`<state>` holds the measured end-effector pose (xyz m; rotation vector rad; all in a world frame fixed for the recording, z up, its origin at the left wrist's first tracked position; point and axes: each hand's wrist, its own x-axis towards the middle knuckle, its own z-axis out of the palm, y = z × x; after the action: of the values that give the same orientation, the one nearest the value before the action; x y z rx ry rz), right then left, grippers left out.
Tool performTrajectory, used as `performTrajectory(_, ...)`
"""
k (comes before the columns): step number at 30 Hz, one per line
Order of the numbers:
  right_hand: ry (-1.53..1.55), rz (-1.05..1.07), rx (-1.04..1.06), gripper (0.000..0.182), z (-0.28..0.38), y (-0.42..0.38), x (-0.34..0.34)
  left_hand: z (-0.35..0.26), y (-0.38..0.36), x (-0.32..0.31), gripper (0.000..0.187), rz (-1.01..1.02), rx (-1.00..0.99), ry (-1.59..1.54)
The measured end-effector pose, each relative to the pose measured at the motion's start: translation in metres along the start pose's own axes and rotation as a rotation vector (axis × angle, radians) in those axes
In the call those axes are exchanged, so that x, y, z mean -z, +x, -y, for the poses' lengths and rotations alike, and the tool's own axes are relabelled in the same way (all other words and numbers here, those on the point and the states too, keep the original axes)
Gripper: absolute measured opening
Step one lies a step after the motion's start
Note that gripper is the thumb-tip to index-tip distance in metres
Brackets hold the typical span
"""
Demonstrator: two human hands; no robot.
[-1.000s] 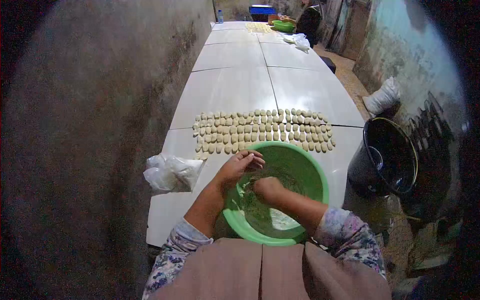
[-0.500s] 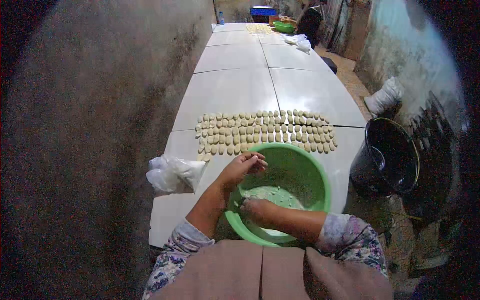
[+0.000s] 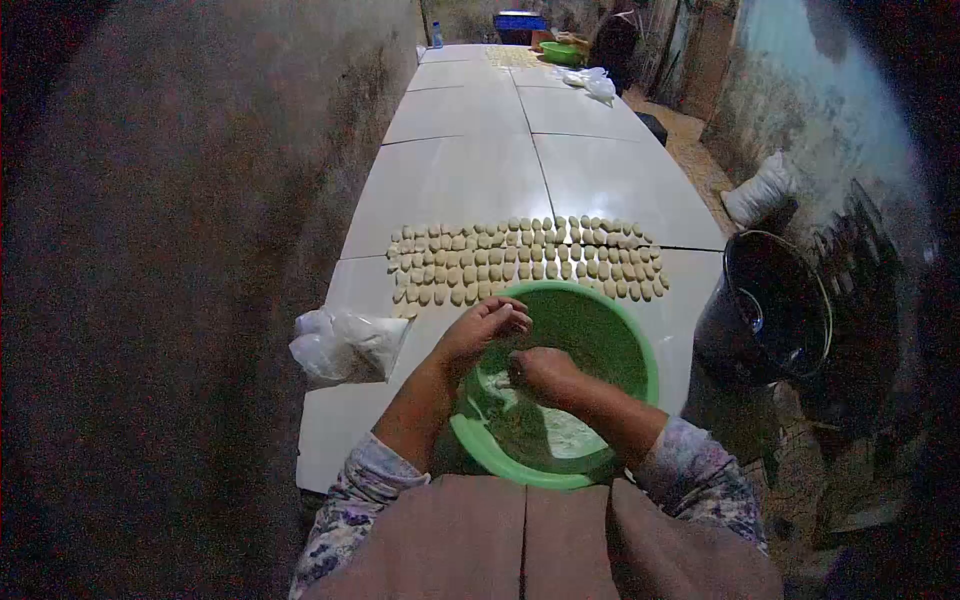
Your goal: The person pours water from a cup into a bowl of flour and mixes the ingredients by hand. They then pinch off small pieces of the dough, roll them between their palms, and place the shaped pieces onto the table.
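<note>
A large green basin (image 3: 640, 350) stands at the near end of the white table, with white powder (image 3: 570, 432) in its bottom. My left hand (image 3: 492, 325) is over the basin's back left rim, fingers curled; whether they hold anything is too small to tell. Inside the basin, above the powder, my right hand (image 3: 545, 375) has its fingers closed, and what they hold, if anything, is hidden. Just beyond the basin, small pale dough pieces (image 3: 510, 255) lie in several rows.
The long white table (image 3: 460, 185) runs away from me. Plastic bags (image 3: 350, 345) sit at its left edge. On the right are a black bucket (image 3: 775, 305) and a white sack (image 3: 762, 188). At the far end, a person (image 3: 613, 45) is near another green basin (image 3: 562, 53).
My right hand has risen from the powder and moved slightly right and away from me. My left hand has shifted only a little. Fewer bits show on the powder.
</note>
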<state>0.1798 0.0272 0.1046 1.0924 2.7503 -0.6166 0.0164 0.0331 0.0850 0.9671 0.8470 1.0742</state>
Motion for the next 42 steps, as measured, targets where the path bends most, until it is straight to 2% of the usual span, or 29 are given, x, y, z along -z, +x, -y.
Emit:
performTrajectory(1, 0.001, -0.003, -0.003, 0.023, -0.007, 0.003, -0.006, -0.001, 0.0, -0.001, 0.022, -0.003, -0.01, 0.022)
performTrajectory(3, 0.207, 0.094, 0.224, 0.022, -0.028, 0.015, -0.026, 0.006, 0.005, 0.007, 0.024, 0.051, -0.052, 0.011)
performTrajectory(4, 0.43, 0.201, 0.128, 0.027, -0.022, 0.009, -0.011, 0.005, 0.004, 0.006, 0.024, 0.042, -0.017, -0.001)
performTrajectory(5, 0.431, 0.204, 0.131, 0.027, -0.025, 0.013, -0.012, 0.004, 0.004, 0.007, 0.025, 0.033, 0.019, -0.014)
performTrajectory(7, 1.111, 0.053, -0.124, 0.028, -0.03, 0.016, -0.013, 0.004, 0.004, 0.006, 0.024, 0.024, 0.027, 0.007)
performTrajectory(8, 0.947, 0.062, -0.161, 0.041, -0.023, 0.008, 0.002, 0.002, 0.003, 0.005, 0.024, 0.025, 0.019, -0.001)
performTrajectory(9, 0.952, 0.056, -0.163, 0.041, -0.028, 0.014, -0.006, 0.0, 0.003, 0.002, 0.024, 0.028, 0.01, -0.007)
performTrajectory(11, 1.282, -0.025, -0.09, 0.04, -0.031, 0.026, -0.016, 0.006, 0.006, 0.006, 0.024, 0.025, -0.002, -0.014)
performTrajectory(12, 0.95, -0.104, 0.021, 0.034, -0.04, 0.023, -0.019, 0.008, 0.009, 0.008, 0.024, 0.016, -0.012, -0.023)
performTrajectory(13, 0.951, -0.108, 0.021, 0.034, -0.04, 0.02, -0.016, 0.005, 0.009, 0.006, 0.023, 0.006, -0.022, -0.035)
performTrajectory(15, 0.292, -0.107, 0.082, 0.03, -0.039, 0.014, -0.014, 0.0, 0.004, 0.002, 0.023, -0.003, -0.014, -0.024)
performTrajectory(17, 0.31, -0.1, 0.05, 0.031, -0.025, 0.007, -0.022, -0.001, 0.003, 0.001, 0.024, 0.036, 0.026, -0.036)
performTrajectory(19, 0.11, 0.01, 0.129, 0.029, -0.015, 0.001, -0.043, 0.006, 0.01, 0.006, 0.025, 0.04, 0.016, 0.036)
performTrajectory(20, 0.111, 0.009, 0.128, 0.029, -0.012, 0.001, -0.05, 0.005, 0.01, 0.005, 0.024, 0.032, 0.015, 0.065)
performTrajectory(22, 0.081, -0.029, 0.336, 0.026, -0.007, 0.003, -0.056, -0.005, 0.0, -0.005, 0.024, -0.003, 0.05, 0.04)
performTrajectory(23, 0.081, -0.027, 0.339, 0.026, -0.004, 0.004, -0.056, -0.005, 0.001, -0.004, 0.024, -0.007, 0.05, 0.039)
performTrajectory(25, -0.015, 0.067, 0.229, 0.019, 0.004, 0.0, -0.052, -0.001, 0.003, 0.001, 0.028, 0.052, 0.02, 0.095)
performTrajectory(27, -0.005, 0.088, 0.26, 0.013, 0.003, -0.001, -0.029, 0.004, 0.005, 0.005, 0.025, 0.057, 0.022, 0.055)
performTrajectory(30, -0.049, -0.252, 0.154, 0.01, -0.012, 0.003, -0.011, 0.009, 0.008, 0.009, 0.028, 0.086, -0.009, -0.004)
performTrajectory(31, 0.035, -0.286, 0.081, 0.012, -0.01, -0.004, 0.003, 0.006, 0.006, 0.006, 0.028, 0.083, -0.014, -0.007)
performTrajectory(34, 0.036, -0.291, 0.019, 0.014, -0.016, -0.016, 0.026, -0.001, 0.004, 0.002, 0.029, 0.065, 0.014, 0.163)
performTrajectory(36, 0.14, -0.473, -0.056, 0.01, -0.02, -0.021, 0.033, 0.0, 0.004, -0.001, 0.03, 0.111, -0.012, 0.187)
performTrajectory(39, 0.253, -0.527, -0.011, 0.01, -0.028, -0.023, 0.036, 0.004, -0.001, -0.009, 0.029, 0.158, -0.08, 0.274)
performTrajectory(41, 0.337, -0.513, -0.009, 0.016, -0.027, -0.027, 0.042, 0.0, -0.01, -0.02, 0.028, 0.148, -0.166, 0.383)
performTrajectory(42, 0.403, -0.46, -0.034, 0.027, -0.029, -0.025, 0.041, -0.003, -0.014, -0.027, 0.03, 0.142, -0.165, 0.379)
